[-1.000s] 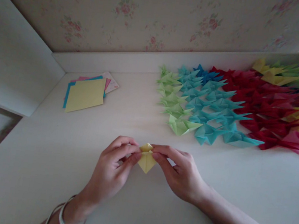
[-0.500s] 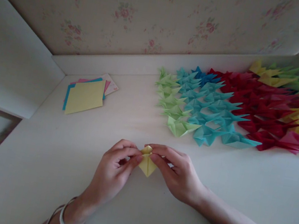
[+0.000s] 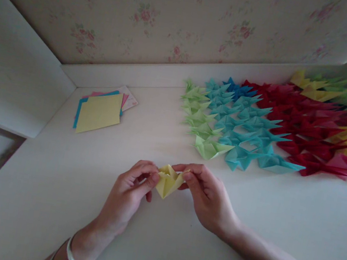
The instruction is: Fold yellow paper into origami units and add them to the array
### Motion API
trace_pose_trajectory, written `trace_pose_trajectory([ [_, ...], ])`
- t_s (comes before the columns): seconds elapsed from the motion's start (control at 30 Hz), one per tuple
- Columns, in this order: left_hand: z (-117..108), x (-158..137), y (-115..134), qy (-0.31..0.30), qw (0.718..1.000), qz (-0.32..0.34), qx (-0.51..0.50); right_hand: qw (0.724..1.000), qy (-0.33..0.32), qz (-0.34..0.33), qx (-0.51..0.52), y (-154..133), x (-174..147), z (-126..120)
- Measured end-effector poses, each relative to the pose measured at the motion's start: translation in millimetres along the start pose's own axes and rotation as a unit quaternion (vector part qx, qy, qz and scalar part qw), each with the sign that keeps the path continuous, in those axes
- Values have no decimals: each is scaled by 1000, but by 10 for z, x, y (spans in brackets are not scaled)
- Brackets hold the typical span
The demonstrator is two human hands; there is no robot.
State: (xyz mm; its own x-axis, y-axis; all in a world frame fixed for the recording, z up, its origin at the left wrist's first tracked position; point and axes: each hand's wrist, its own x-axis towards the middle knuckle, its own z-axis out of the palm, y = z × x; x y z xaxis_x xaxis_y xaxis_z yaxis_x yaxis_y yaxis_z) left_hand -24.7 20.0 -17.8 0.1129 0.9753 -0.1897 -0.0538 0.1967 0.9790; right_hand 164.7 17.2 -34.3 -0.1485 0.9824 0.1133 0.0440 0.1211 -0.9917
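Between my two hands is a folded yellow origami paper [image 3: 166,183], spread open at its middle with a point facing down towards me. My left hand [image 3: 133,189] pinches its left corner between thumb and fingers. On the other side, my right hand [image 3: 204,196] grips the right corner the same way, thumb in front. The fingertips behind the paper are partly hidden. A silver bangle [image 3: 75,259] circles my left wrist.
Square paper sheets [image 3: 99,114], yellow on top, lie at the left of the white table [image 3: 82,203]. Rows of folded paper cranes in light green [image 3: 208,146], turquoise [image 3: 247,135] and red [image 3: 306,124] fill the back right. Behind stands a flowered wall [image 3: 177,21].
My hands have drawn slightly apart, each holding its corner. The yellow paper has opened out wider between them and shifted a little left.
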Motion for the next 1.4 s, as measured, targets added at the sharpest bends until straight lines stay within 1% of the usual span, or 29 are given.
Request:
trace_pose_trajectory([
  [0.13, 7, 17, 16, 43, 994, -50, -89, 999, 1, -22, -39, 3, -21, -5],
  [0.23, 15, 8, 43, 74, 988, -61, -121, 1000, 13, -8, -16, 13, -10, 5],
  [0.37, 42, -10, 51, 93, 993, 6, -69, 997, 50, 19, 46, 0, 41, -2],
  [0.47, 50, -3, 27, 107, 993, 39, -32, 996, 75, 24, 39, -18, 79, -33],
  [0.57, 36, 15, -1, 118, 991, 62, -10, 995, 90, 10, 42, -20, 97, -68],
  [0.7, 5, 20, -15, 100, 992, 69, 36, 995, 90, -14, 34, -9, 96, -94],
  [0.8, -11, 1, -18, 82, 992, 67, 68, 995, 98, -15, 5, -2, 92, -103],
  [0.9, -16, -14, -35, 82, 989, 78, 95, 994, 113, -10, 5, -1, 95, -118],
  [0.97, -17, -14, -52, 82, 986, 81, 118, 995, 103, 11, 3, -6, 94, -143],
  [1.03, -22, -8, -66, 79, 982, 96, 139, 996, 77, 34, -12, -18, 85, -187],
  [1.1, -35, 4, -78, 57, 976, 124, 169, 996, 56, 49, -46, -36, 72, -255],
  [1.2, -63, 31, -105, 19, 964, 180, 196, 991, 45, 62, -113, -88, 50, -395],
  [1.3, -71, 63, -147, 29, 957, 217, 190, 978, 8, 60, -198, -186, 32, -536],
  [1.37, -51, 71, -173, 24, 959, 218, 182, 965, -33, 48, -256, -272, 22, -601],
  [1.4, -33, 68, -184, 51, 962, 200, 181, 958, -52, 38, -281, -318, 20, -624],
])
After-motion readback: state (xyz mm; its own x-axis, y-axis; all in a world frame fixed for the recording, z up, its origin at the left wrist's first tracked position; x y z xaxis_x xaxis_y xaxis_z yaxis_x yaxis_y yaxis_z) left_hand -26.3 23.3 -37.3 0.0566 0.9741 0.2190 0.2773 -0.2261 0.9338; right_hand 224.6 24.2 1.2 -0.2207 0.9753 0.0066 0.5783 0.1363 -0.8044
